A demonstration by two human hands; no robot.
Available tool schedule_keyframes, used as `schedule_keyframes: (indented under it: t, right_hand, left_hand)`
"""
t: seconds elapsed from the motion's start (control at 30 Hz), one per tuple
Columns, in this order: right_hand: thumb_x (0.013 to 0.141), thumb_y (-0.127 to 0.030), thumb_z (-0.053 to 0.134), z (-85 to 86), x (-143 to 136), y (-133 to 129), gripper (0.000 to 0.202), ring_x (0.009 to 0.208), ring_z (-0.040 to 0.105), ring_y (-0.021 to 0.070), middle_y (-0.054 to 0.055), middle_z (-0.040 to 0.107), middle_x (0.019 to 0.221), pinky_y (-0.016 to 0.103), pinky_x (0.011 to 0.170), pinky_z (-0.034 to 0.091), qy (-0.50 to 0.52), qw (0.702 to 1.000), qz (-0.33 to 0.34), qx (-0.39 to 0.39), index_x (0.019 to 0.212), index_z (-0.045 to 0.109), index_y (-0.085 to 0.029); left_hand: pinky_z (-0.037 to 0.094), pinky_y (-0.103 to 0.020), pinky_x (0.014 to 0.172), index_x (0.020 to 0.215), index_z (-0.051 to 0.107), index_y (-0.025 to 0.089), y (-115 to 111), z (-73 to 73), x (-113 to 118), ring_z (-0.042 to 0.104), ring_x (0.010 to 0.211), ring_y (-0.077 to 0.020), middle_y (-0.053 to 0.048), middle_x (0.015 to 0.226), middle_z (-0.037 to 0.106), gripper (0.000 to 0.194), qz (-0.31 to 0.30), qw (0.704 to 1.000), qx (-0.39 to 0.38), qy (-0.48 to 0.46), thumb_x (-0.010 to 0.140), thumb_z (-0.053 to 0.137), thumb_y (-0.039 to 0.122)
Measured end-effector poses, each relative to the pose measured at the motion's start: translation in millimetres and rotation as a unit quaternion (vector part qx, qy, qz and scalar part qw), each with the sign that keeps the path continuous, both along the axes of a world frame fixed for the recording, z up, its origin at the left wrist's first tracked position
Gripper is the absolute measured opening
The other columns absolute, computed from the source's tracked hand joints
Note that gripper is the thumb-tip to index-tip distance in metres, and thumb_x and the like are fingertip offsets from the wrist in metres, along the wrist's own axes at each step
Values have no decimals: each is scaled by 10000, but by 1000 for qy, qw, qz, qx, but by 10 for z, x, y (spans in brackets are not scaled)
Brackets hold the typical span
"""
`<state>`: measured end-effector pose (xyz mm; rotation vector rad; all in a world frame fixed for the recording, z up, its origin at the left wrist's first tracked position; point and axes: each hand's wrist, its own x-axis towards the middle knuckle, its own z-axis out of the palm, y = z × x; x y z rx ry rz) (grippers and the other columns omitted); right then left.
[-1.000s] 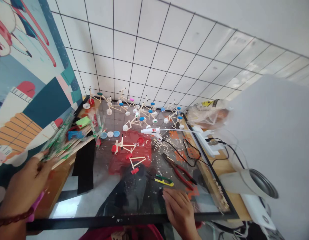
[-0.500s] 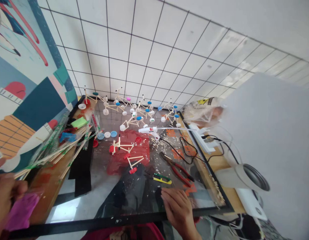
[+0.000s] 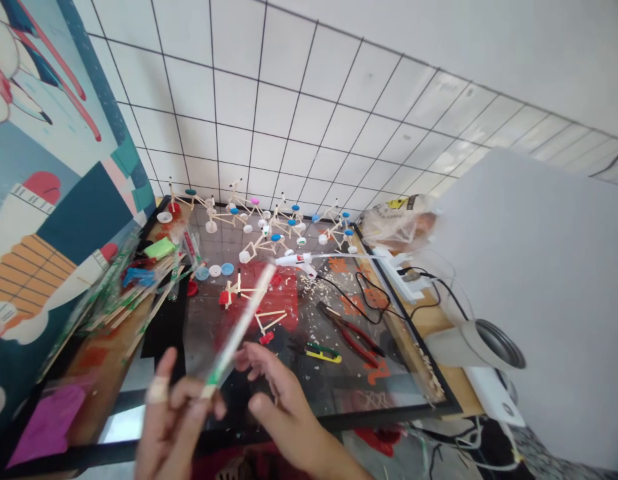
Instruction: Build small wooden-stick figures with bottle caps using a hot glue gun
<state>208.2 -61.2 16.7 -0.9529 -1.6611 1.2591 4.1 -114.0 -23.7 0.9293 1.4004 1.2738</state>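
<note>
White wall tiles (image 3: pixel 283 100) with dark lines stand behind the glass-topped table (image 3: pixel 339 390), and out in front of it all, a long wrapped stick (image 3: pixel 239 327) is up in the air! It tilts over the near part of the table, blurred, white with a green mark low down, its upper end showing just beside the glue gun (image 3: pixel 295 260) in this view. Left hand (image 3: pixel 176 420) has it, thumb and fingers pinching the lower end, one finger poking up with a pale band around it. And the right hand (image 3: pixel 286 403) is open, fingers spread and curved, right beside the stick; whether it touches, I can't tell.

Beyond them lies the red sheet (image 3: pixel 286 287), carrying two small stick frames (image 3: pixel 272 321) with red caps. Over to the right, red-handled pliers (image 3: pixel 351 333) and a yellow-and-green cutter (image 3: pixel 325 353) lie near each other, with pale crumbs (image 3: pixel 315 288) scattered by the glue gun. Three loose caps (image 3: pixel 215 271), two blue and one white, line up left of the red sheet. Further back, a whole crowd of stick models (image 3: pixel 266 245) with coloured caps! Out on the left: a sprawling pile of sticks (image 3: pixel 121 303), a lime packet (image 3: pixel 159 248), and a purple packet (image 3: pixel 51 423) near the corner. Far right, the power strip (image 3: pixel 399 277) sits below a plastic bag (image 3: pixel 401 225).
</note>
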Motion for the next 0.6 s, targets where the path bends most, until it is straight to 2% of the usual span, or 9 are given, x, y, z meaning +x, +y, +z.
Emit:
schedule_keyframes:
  t: [0.07,0.13,0.23,0.3,0.33,0.37,0.43,0.5,0.6]
  right_hand:
    - [968,-583,478,16,-61,67,493,993,654,191,89,699,1121,315,874,526,56,996,-23,-61,1258,601,-205]
    - [979,-561,468,29,-65,108,439,833,644,162,53,705,888,277,790,513,66,992,-52,-98,1004,680,-178]
    - [984,-573,440,13,-16,93,496,659,550,123,0,588,658,234,668,445,40,992,-64,-103,762,627,-171]
    - [986,-588,419,-38,2,41,518,587,470,102,-25,507,604,218,595,382,17,993,-33,-111,741,598,-168]
    - [987,-595,412,-73,-5,8,525,562,432,93,-36,469,589,213,565,349,8,993,-11,-119,744,593,-166]
    - [987,-601,407,-112,-20,-26,530,549,403,87,-42,444,587,211,546,323,1,992,9,-128,750,590,-163]
    - [985,-614,399,-189,-69,-92,544,548,375,81,-44,420,599,210,537,302,-2,989,38,-142,756,586,-158]
    - [968,-641,415,-248,-112,-150,547,556,380,80,-44,427,611,209,544,311,12,987,60,-149,782,590,-158]
    - [932,-690,440,-320,-120,-234,553,567,412,89,-39,472,628,215,563,334,30,977,103,-186,897,614,-166]
  left_hand:
    - [559,-442,766,1513,236,494,34,151,466,674,763,-259,12,764,645,736,-3,997,3,-73,875,602,470]
    - [552,-412,799,1529,233,438,50,199,633,665,752,-224,13,780,637,738,-25,995,-9,-94,892,606,455]
    - [495,-442,982,1542,207,399,149,208,508,660,1031,-258,-48,1080,675,809,-43,997,15,-69,871,656,438]
    - [449,-461,1054,1549,171,395,294,284,398,596,1199,-274,-80,1305,606,788,-38,996,40,-75,900,615,445]
    - [453,-463,1047,1553,158,382,384,353,374,591,1204,-273,-89,1318,598,771,-39,993,58,-96,916,586,453]
    - [483,-446,1000,1550,174,370,480,438,374,611,1155,-265,-93,1286,611,754,-39,988,75,-127,919,576,467]
    - [540,-357,794,1519,265,349,670,623,423,650,901,-212,-72,1091,653,759,-60,974,89,-200,874,642,480]
    - [431,-232,529,1446,398,301,823,779,487,507,581,-103,14,795,580,741,-95,956,64,-269,803,747,414]
    - [233,-179,433,1359,497,262,945,886,529,283,467,-39,89,637,411,668,-85,944,51,-314,763,797,293]
